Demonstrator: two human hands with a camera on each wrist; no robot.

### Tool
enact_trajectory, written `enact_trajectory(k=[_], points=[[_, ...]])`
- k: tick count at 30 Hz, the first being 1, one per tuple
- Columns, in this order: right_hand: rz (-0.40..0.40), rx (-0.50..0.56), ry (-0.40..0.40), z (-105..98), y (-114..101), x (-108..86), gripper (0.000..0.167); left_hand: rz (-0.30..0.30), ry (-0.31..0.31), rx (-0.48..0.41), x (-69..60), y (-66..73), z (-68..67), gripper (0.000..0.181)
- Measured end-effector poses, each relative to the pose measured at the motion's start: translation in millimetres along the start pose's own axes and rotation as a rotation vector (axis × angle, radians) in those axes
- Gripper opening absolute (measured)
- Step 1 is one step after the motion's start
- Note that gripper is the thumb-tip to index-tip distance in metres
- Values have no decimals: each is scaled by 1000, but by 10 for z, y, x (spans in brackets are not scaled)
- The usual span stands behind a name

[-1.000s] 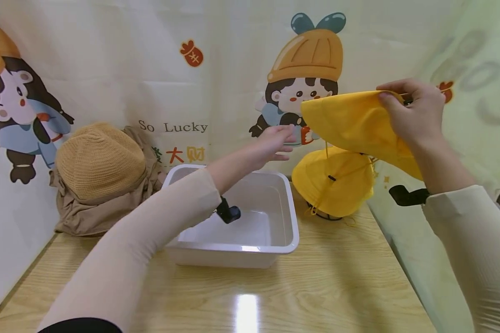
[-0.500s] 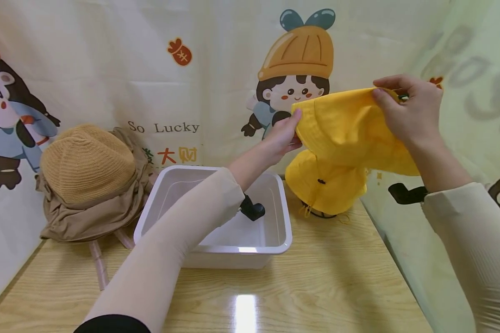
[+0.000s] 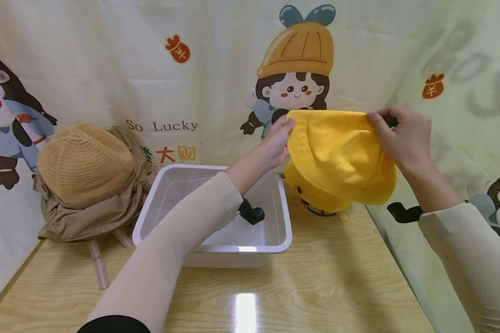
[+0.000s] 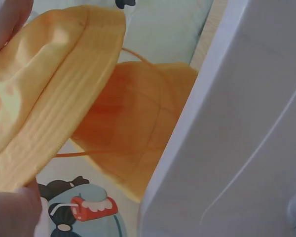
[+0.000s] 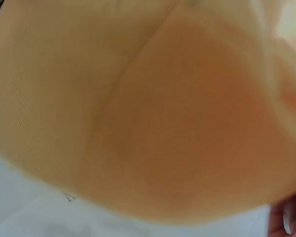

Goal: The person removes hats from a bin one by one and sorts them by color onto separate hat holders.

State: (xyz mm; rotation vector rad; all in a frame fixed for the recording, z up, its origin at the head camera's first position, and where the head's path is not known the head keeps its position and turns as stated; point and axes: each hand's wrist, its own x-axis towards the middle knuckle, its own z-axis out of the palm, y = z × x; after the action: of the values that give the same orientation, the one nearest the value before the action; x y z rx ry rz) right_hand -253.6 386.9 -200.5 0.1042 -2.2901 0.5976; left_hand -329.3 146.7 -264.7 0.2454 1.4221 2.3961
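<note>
A yellow bucket hat [image 3: 337,152] is stretched between my two hands above the table's right side. My left hand [image 3: 276,141] pinches its brim edge at the left, thumb in front. At the upper right, my right hand [image 3: 406,136] grips the hat with the thumb on the near side; its other fingers are partly hidden. Behind and below hangs a second yellow hat [image 3: 318,196] on a dark wire stand [image 3: 322,212], largely covered by the first. The left wrist view shows the held brim [image 4: 64,103] close up, while yellow cloth [image 5: 177,128] fills most of the right wrist view.
A white plastic tub [image 3: 233,249] stands mid-table under my left forearm. To its left sits a tan knitted hat [image 3: 85,162] on top of a brown cloth hat [image 3: 79,226] with pinkish straps [image 3: 98,266]. A printed curtain [image 3: 225,69] encloses the back and sides.
My left hand has reached right and taken the hat's brim. My right hand has since lowered slightly, and the hat has turned, its far side swinging down and in front of the second hat.
</note>
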Motion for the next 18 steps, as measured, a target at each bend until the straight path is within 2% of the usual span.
enact_trajectory(k=[2, 5, 7, 9, 11, 14, 15, 16, 18], points=[[-52, 6, 95, 7, -13, 28, 42, 39, -43, -50, 21, -14, 31, 23], [-186, 34, 253, 25, -40, 107, 44, 99, -82, -121, 67, -19, 82, 22], [-268, 51, 334, 77, -33, 144, 47, 131, -76, -142, 107, -23, 98, 24], [-330, 41, 356, 137, 13, 133, 49, 120, -38, -102, 142, -34, 82, 25], [-335, 19, 330, 207, 92, 91, 46, 62, 12, 15, 175, -69, 38, 27], [-293, -22, 221, 289, 235, 11, 36, -15, 60, 271, 203, -164, -45, 35], [-271, -30, 186, 312, 269, -10, 32, -7, 65, 372, 209, -198, -71, 39], [-247, -29, 163, 339, 301, -26, 30, 28, 64, 479, 214, -228, -91, 44], [-206, -19, 133, 389, 342, -52, 28, 145, 57, 717, 199, -272, -91, 54]])
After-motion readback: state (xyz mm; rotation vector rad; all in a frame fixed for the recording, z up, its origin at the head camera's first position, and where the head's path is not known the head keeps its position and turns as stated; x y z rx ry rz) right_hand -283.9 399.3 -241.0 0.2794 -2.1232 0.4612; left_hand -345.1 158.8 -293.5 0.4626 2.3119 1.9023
